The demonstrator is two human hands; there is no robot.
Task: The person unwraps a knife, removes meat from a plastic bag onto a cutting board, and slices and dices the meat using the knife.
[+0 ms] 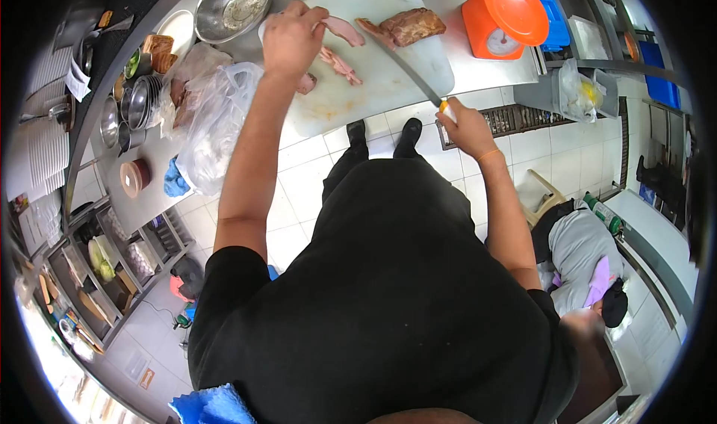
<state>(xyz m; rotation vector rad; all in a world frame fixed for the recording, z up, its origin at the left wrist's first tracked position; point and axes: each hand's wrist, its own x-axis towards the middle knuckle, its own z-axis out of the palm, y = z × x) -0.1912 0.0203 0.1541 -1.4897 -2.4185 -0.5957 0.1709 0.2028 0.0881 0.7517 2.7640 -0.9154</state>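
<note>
At the left edge of the frame you have a stack of white plates (46,151). Right of it, metal bowls (142,103) sit on the steel counter (160,200), with a clear plastic bag (220,125) bulging next to them. At upper left of centre, a steel bowl (233,7) stands near your left hand (293,37). That hand is closed, its fingertips pinching the end of a meat slice (345,31) over the white cutting board (381,99). Below the slice, meat strips (340,65) lie on the board. The meat chunk (414,26) rests at upper centre, the blade's far end just beside its left end. Your right hand (469,129), right of centre, grips the knife (409,71) by its handle. At upper right stands an orange scale (497,32); at lower right, a person (586,256) in grey.
</note>
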